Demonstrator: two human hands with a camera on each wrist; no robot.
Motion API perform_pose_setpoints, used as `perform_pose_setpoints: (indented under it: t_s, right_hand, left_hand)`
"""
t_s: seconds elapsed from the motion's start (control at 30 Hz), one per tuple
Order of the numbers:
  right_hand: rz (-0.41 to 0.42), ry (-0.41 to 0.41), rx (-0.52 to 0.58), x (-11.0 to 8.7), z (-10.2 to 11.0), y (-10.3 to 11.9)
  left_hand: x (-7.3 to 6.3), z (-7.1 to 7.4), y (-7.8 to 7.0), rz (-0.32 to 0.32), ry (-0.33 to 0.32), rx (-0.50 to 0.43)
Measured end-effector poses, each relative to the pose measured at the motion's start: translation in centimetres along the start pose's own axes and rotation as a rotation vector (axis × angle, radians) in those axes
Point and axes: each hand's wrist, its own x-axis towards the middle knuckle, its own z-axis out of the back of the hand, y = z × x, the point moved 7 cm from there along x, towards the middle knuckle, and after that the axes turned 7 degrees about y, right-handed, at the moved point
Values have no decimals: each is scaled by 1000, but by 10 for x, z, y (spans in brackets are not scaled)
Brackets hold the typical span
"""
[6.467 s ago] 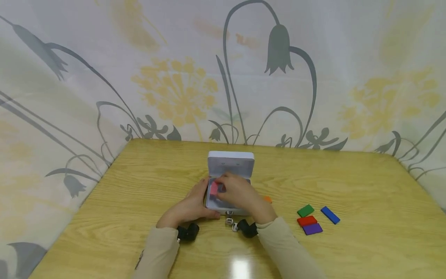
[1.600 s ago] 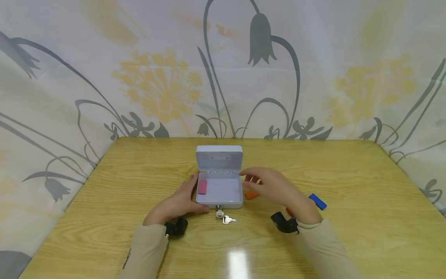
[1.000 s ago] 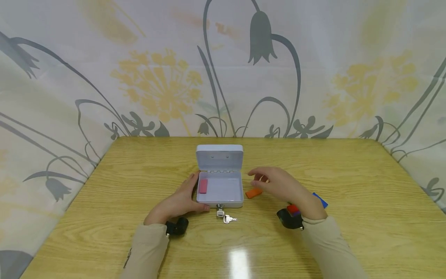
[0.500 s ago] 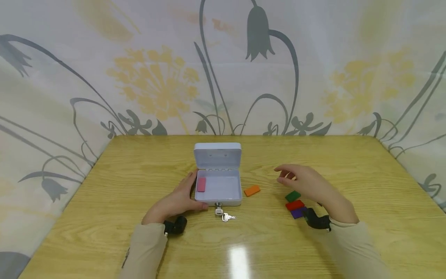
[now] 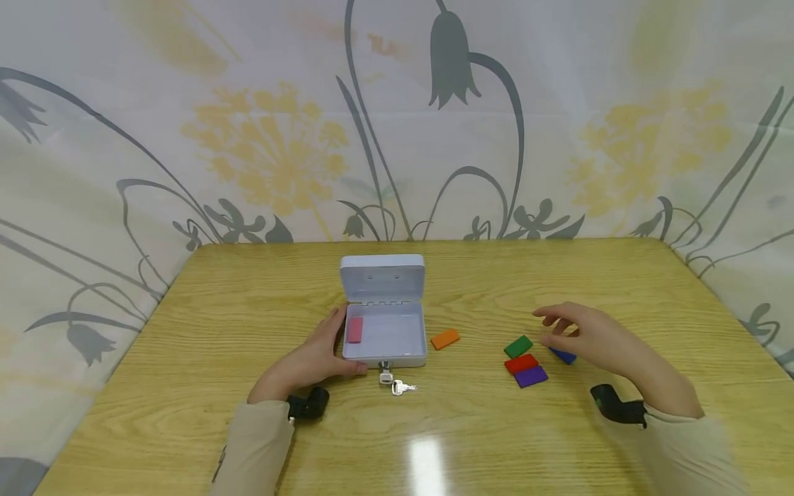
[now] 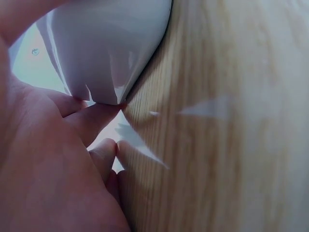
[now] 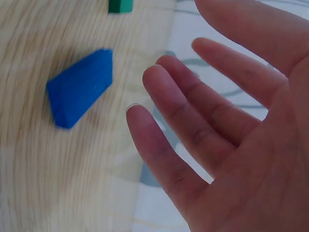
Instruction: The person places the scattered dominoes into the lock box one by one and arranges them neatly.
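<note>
A white metal cash box (image 5: 406,362) stands with its lid raised and a pink rectangular block (image 5: 354,330) lying at its inner left. My left hand (image 5: 311,355) holds the box's left front corner, thumb at the front and fingers along the left side. In the left wrist view, fingertips touch the box wall (image 6: 104,48). My right hand (image 5: 592,337) hovers over a blue block (image 5: 564,356), partly hiding it. The right wrist view shows the blue block (image 7: 79,89) apart from loosely bent fingers that hold nothing.
Green (image 5: 517,346), red (image 5: 522,364) and purple (image 5: 531,376) blocks lie clustered left of the right hand. An orange block (image 5: 445,339) is just right of the box. One key (image 5: 386,377) sits in the front lock; another key (image 5: 403,388) hangs beside it on the table.
The pink block, earlier pinched by my right hand, now lies in the box. My right hand has since moved right, past the orange and green blocks, to the blue one. The left hand stays.
</note>
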Motion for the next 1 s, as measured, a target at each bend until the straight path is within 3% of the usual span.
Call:
perform_pose_setpoints:
  t_s: [0.3,0.67,1.0]
  right_hand:
    - [2,35,24,-12,5,-18]
    - [-34,133,49,-11,-5,-37]
    - [17,181,20,-8,-13,-38]
  left_hand:
    - [-1,0,2,-23,7,-94]
    - [-2,0,1,-25,4,-74]
    - [0,-1,-1,-20,6,-58]
